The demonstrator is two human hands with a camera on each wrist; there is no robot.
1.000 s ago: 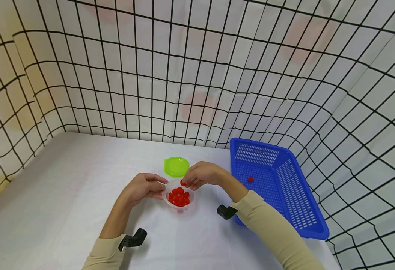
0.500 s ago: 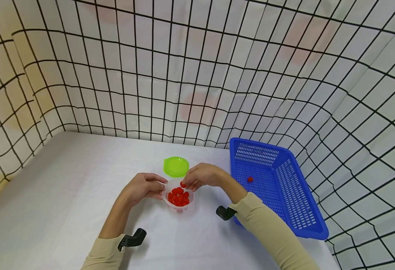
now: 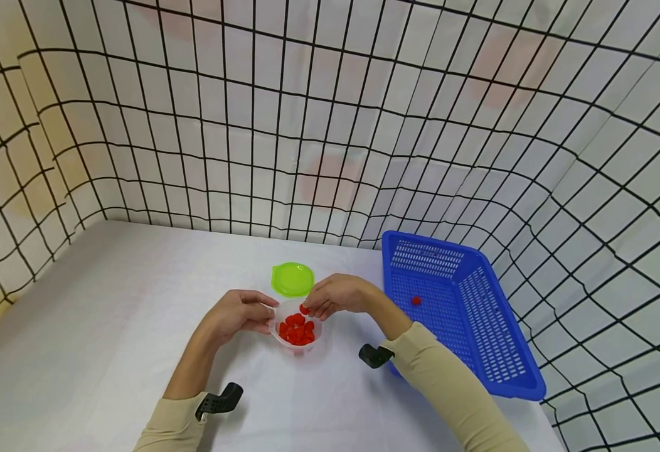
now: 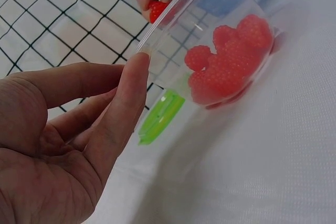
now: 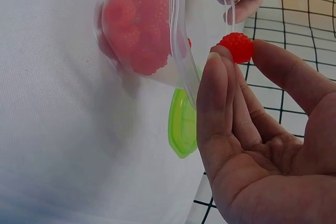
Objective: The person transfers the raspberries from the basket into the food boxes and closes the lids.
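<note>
A clear plastic container (image 4: 173, 66) with several red raspberries (image 4: 228, 64) in its bottom stands on the white cloth. My left hand (image 3: 241, 317) pinches its rim between thumb and fingers on the left side. From the right, my right hand (image 3: 338, 295) reaches over the rim. Between its thumb and fingertips it pinches one raspberry (image 5: 237, 47), held at the height of the container's opening. A green lid (image 3: 293, 280) lies on the cloth just behind the container.
A blue slotted basket (image 3: 428, 257) stands to the right, partly behind the right forearm. One raspberry (image 3: 416, 301) lies inside it. Black wire mesh (image 3: 285, 150) encloses the back and both sides of the table.
My right hand with its raspberry has dipped very slightly at the container's opening. My left hand keeps its hold on the rim, and the head view has shifted a little.
</note>
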